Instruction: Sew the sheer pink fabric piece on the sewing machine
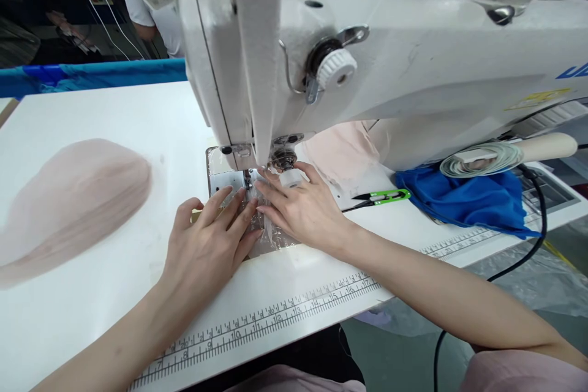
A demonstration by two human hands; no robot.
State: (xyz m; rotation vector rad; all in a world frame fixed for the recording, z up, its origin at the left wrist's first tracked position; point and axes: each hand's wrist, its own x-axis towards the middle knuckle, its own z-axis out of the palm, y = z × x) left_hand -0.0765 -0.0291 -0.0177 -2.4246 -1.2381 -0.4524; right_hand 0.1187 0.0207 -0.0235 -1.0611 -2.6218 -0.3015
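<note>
1. The thin see-through piece (275,237) lies between and under the hands, below the sewing machine (413,55), near the front edge of the desk (174,116).
2. The left hand (206,242) is palm down, fingers a little spread, with nothing visibly pinched.
3. The right hand (307,208) has its fingers spread and bent; whether they grip, I cannot tell.
4. I judge the piece light, soft, slippery; best held by its edges, with flat fingertips.

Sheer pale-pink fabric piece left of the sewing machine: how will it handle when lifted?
The sheer pale-pink fabric piece probably hangs floppy: it lies limp, with soft folds. Likely light, as it looks thin and translucent.
</note>
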